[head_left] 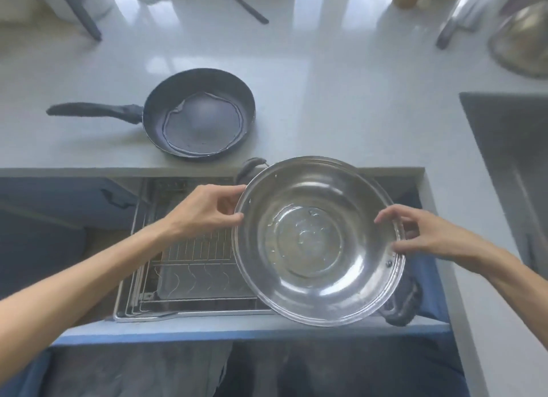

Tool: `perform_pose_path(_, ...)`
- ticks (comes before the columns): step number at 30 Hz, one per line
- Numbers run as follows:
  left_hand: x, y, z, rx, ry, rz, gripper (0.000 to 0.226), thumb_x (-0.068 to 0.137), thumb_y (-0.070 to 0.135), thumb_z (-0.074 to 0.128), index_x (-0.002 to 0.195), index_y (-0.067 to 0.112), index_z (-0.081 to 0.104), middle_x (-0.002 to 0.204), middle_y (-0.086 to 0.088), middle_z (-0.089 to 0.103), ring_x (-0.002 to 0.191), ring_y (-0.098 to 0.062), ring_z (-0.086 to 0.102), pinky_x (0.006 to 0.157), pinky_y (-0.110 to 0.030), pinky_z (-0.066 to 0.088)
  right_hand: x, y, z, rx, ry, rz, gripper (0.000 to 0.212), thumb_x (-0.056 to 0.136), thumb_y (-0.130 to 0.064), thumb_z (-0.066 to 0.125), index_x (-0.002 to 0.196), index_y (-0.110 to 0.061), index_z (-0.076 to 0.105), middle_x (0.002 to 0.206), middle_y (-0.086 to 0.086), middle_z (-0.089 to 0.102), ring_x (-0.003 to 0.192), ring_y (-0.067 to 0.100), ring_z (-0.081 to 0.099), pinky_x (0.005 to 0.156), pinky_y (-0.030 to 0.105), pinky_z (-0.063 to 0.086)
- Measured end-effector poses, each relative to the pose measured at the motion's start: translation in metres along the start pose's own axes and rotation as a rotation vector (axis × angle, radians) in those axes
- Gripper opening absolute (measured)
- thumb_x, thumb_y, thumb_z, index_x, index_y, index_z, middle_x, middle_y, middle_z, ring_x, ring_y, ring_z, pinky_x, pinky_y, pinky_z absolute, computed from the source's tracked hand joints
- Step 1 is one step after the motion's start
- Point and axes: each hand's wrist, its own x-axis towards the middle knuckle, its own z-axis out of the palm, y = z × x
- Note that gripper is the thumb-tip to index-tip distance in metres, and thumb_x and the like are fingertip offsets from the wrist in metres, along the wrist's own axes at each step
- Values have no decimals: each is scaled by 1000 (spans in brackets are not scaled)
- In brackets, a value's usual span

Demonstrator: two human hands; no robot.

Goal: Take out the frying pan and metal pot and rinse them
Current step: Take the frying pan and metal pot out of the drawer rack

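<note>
A shiny metal pot (pixel 317 239) with two dark handles hangs over the open drawer, its mouth tilted toward me. My left hand (pixel 207 209) pinches its left rim and my right hand (pixel 421 233) holds its right rim. A dark frying pan (pixel 201 115) rests upright on the grey counter behind the drawer, its handle pointing left.
The pulled-out drawer holds a wire rack (pixel 189 266) with a tray. A dark sink (pixel 513 159) lies at the right. At the counter's back are a cleaver (pixel 458 17), a metal lid (pixel 522 40), a dark utensil (pixel 243 2) and a stand leg (pixel 80 11).
</note>
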Motion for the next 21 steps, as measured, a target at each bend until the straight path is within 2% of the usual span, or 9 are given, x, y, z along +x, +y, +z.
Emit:
perform_pose_path(2,19,15,-17,0,79,51,53,80,16,70,115,54,56,69,26,63,61,3,56,68,-8,45,7,-17,-25,-19,88,-33,44,76,2,67,99,-35,64,117,11,62,88,33,65,67,13,52)
perform_pose_path(4,45,25,-31,2,155,69,56,80,18,71,128,38,52,69,28,65,64,9,59,73,-7,47,22,-31,-51,-28,171,-62,45,75,5,66,98,-35,65,115,18,62,86,24,61,66,14,52)
perform_pose_path(7,88,39,-47,35,226,82,56,82,22,70,134,28,50,73,14,66,66,10,59,83,-13,49,50,-45,-84,16,233,-51,46,75,9,62,100,-30,65,108,21,65,79,21,59,67,26,54)
perform_pose_path(9,119,47,-53,45,260,93,53,83,20,68,133,28,51,81,-3,70,71,2,60,88,-25,50,70,-53,-103,47,287,-40,44,77,11,59,99,-26,65,99,19,63,74,21,58,63,22,57)
perform_pose_path(10,132,48,-56,56,281,85,51,83,18,67,131,28,53,86,-7,71,75,-3,61,88,-24,49,79,-58,-108,66,330,-32,43,77,12,57,99,-24,65,95,17,60,73,21,57,62,19,58)
perform_pose_path(13,172,48,-58,100,321,64,44,83,14,65,125,26,60,85,-3,69,65,12,57,71,-1,40,108,-62,-124,116,443,-7,42,76,14,55,102,-18,65,92,10,54,68,16,57,59,17,57)
perform_pose_path(14,182,47,-58,105,330,57,42,82,13,65,122,26,63,83,-3,68,60,15,55,66,2,37,117,-61,-128,113,455,4,42,75,14,55,102,-16,66,96,9,55,68,16,59,58,17,57)
perform_pose_path(18,208,37,-50,126,346,48,35,83,12,63,115,23,68,78,-5,62,71,-6,52,57,-2,35,141,-52,-136,58,471,35,41,73,13,58,105,-12,66,107,11,57,71,20,62,57,17,57)
perform_pose_path(21,221,26,-45,103,417,73,29,81,15,61,106,25,73,77,-8,66,71,-10,51,55,-8,35,152,-43,-136,78,512,18,40,73,11,59,102,-15,66,108,10,55,70,18,61,53,15,55)
